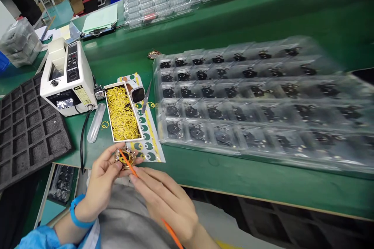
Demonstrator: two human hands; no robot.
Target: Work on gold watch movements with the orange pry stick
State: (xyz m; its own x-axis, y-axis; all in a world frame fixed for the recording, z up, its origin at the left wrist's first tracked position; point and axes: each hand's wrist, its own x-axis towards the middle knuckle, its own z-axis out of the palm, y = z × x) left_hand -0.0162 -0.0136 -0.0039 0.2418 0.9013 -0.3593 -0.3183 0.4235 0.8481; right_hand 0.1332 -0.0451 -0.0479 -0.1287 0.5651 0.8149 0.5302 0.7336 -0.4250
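Note:
My left hand [101,181] grips a round gold-coloured part [132,155] with a dark centre by its rim, in front of the table's near edge. A thin orange stick [173,234] is in my right hand [171,198], its tip touching the face of the round part. Just beyond my hands stands a white box [141,134] filled with yellow rings [121,118]. Beside it a printed sheet [150,156] with yellow and dark green shapes lies under a pair of tweezers [147,97] and a smartwatch [138,94].
A white tape dispenser [66,81] stands left, near a black foam tray [37,132]. Clear plastic trays [248,89] holding dark parts cover the right side. One more round part [154,54] lies behind them. A clear plastic strip [96,123] lies by the box.

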